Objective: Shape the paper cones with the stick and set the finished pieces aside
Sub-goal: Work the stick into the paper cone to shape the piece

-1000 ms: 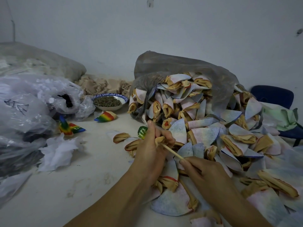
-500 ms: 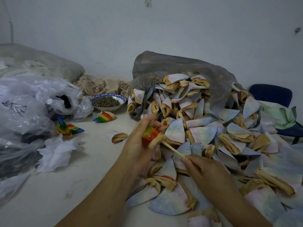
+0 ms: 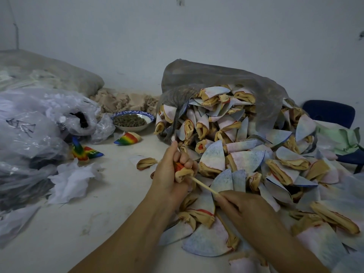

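The left hand has its fingers curled tight around a small red-and-tan paper cone. The cone's open mouth faces the right hand, whose fingers pinch the near end of a thin pale wooden stick; the stick's tip sits inside the cone. Just right, a heap of pale folded paper cones spills from a grey plastic bag across the white bench. Rainbow-striped paper cones lie to the left near a blue-rimmed bowl; lettering on one is unreadable.

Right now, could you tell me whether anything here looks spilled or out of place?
The grey bag lies tipped open, and paper cones spill from it across the table. A stray cone lies alone left of the pile.
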Demonstrator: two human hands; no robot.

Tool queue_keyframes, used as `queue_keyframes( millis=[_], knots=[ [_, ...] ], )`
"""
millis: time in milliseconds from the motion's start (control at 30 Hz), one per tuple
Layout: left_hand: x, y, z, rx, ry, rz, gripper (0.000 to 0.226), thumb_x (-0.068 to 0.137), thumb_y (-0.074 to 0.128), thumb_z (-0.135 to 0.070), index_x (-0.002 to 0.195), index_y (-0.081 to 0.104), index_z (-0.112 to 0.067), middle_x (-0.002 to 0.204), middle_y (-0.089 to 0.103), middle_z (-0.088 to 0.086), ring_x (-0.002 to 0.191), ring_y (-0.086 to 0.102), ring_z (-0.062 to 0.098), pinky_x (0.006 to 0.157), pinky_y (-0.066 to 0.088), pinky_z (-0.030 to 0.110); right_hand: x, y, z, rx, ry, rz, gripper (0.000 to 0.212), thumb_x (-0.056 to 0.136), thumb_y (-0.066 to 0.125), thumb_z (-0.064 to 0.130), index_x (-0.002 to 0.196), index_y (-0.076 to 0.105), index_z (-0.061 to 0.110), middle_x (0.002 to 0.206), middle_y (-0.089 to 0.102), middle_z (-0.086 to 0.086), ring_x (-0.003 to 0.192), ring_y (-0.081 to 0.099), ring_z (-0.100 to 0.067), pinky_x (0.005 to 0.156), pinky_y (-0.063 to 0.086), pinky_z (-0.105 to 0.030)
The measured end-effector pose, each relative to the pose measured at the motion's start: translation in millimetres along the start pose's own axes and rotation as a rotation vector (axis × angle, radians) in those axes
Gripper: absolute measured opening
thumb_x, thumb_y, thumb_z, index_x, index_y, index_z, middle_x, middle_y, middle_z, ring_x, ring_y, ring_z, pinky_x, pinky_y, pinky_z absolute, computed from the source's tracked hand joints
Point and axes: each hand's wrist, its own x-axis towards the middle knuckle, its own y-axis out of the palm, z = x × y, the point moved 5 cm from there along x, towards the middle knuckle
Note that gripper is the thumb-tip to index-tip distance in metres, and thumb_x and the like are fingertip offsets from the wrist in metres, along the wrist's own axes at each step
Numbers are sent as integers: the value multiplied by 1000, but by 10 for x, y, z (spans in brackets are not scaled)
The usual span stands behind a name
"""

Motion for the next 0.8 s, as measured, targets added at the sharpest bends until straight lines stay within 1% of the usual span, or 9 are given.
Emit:
queue_keyframes(
  millis=[100,200,267,333,400,500,567,667,800],
  knots=[
    [-22,42,22,44,39,15,59,102,45,-32,45,43,-20,47,37,-3,42,40,11,65,45,29,-10,13,39,69,18,-10,58,84,26,60,76,64,17,59,58,3,53,52,-13,53,42,-38],
    [-41,104,77,155,125,33,57,105,38,-29,49,40,-20,47,39,-2,43,40,12,64,42,31,19,24,96,174,35,-62,52,84,33,58,68,61,17,51,49,7,49,48,-13,48,37,-34],
    [-46,104,104,217,156,31,53,105,37,-32,54,37,-19,48,40,0,44,40,13,64,41,32,37,18,109,209,46,-69,52,83,31,60,69,62,20,50,49,8,49,49,-13,47,37,-34],
    [-33,89,115,261,163,51,52,104,37,-38,56,36,-18,51,44,2,46,42,14,61,43,29,42,-9,86,195,45,-62,55,83,30,60,77,67,20,56,57,8,53,53,-13,50,40,-35],
    [-30,86,115,288,151,79,51,100,42,-43,56,42,-18,57,50,2,52,47,14,61,47,26,35,-59,41,163,45,-66,55,84,30,59,83,70,22,62,63,8,57,57,-10,51,45,-35],
    [-42,95,56,219,99,103,45,88,56,-51,59,51,-17,65,56,3,60,56,15,70,50,29,15,-142,-10,81,23,-98,46,85,33,56,77,67,26,52,50,18,51,50,-3,46,36,-24],
    [-44,88,-5,120,68,93,46,84,59,-53,61,54,-14,69,59,6,63,60,17,73,51,31,4,-165,-33,63,17,-99,49,86,32,55,73,65,21,52,51,11,50,50,-7,46,38,-29],
    [-52,80,-10,182,83,59,49,93,51,-50,61,58,-14,71,61,6,65,61,17,73,51,32,-14,-160,-17,83,30,-124,52,85,30,55,77,68,20,58,60,3,52,54,-11,49,44,-35],
    [-83,109,51,340,147,65,57,103,39,-40,54,61,-20,70,65,5,67,62,16,74,50,32,-18,-117,32,148,40,-127,46,86,33,55,83,70,28,59,62,7,54,56,-8,50,44,-31]
  ],
)
